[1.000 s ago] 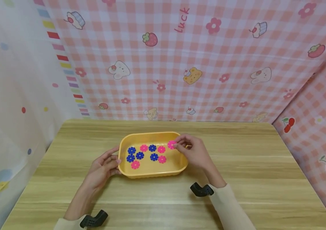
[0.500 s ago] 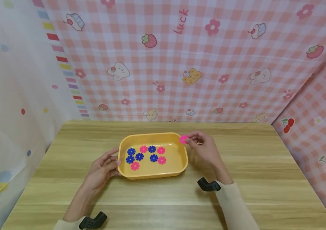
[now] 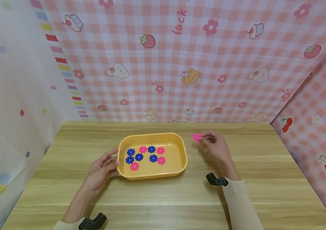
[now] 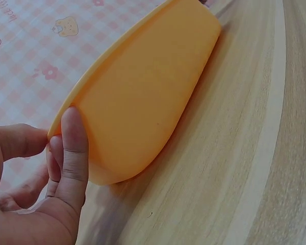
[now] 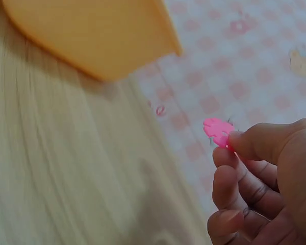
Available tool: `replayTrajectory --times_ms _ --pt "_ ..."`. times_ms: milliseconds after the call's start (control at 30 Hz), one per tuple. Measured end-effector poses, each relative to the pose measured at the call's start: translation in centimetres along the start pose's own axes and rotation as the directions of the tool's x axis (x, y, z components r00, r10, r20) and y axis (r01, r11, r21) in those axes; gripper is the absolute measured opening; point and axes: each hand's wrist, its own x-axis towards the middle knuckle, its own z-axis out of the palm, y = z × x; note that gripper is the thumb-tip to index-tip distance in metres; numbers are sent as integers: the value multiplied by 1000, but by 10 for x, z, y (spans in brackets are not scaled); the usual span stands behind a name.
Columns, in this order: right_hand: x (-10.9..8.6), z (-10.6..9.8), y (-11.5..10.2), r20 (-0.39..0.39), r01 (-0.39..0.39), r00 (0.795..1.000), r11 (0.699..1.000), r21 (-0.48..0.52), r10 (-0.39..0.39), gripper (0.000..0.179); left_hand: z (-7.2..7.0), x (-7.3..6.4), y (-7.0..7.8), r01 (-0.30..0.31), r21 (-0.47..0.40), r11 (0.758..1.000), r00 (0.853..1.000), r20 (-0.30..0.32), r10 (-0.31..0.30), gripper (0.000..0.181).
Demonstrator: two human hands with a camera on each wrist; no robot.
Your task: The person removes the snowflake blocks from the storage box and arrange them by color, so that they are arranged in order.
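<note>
A yellow plastic tray (image 3: 168, 175) stands on the table with several blue and pink notched discs lying in it, such as a blue disc (image 3: 153, 158) and a pink disc (image 3: 134, 166). My left hand (image 3: 100, 172) holds the tray's left end; in the left wrist view the thumb and fingers (image 4: 74, 153) pinch its rim. Beyond the tray's right end, my right hand (image 3: 216, 147) pinches one pink notched disc (image 3: 196, 137) between thumb and fingers. The right wrist view shows that pink disc (image 5: 218, 131) jutting from the fingertips, apart from the tray.
The wood-grain table (image 3: 163, 204) spreads around the tray. Behind it hangs a pink checked cloth (image 3: 163, 64), with another cloth (image 3: 318, 127) on the right and a pale dotted one (image 3: 30, 80) on the left. Each wrist carries a black camera mount (image 3: 217, 180).
My right hand has carried the pink disc from over the tray's right end outward to the right, past the rim. The left hand stays at the tray's left end.
</note>
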Motion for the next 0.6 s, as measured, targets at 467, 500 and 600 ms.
replayTrajectory --times_ms 467,500,600 --pt "6 -17 36 -82 -64 995 979 -194 49 22 1 0 -1 3 3 1000 1000 -11 -3 62" --pt "7 -18 37 -92 -61 995 975 -213 42 22 1 -1 -1 4 2 1000 1000 -11 -4 62" --pt "7 -20 38 -110 -52 994 963 -263 23 19 1 -1 0 6 3 1000 1000 -11 -6 62"
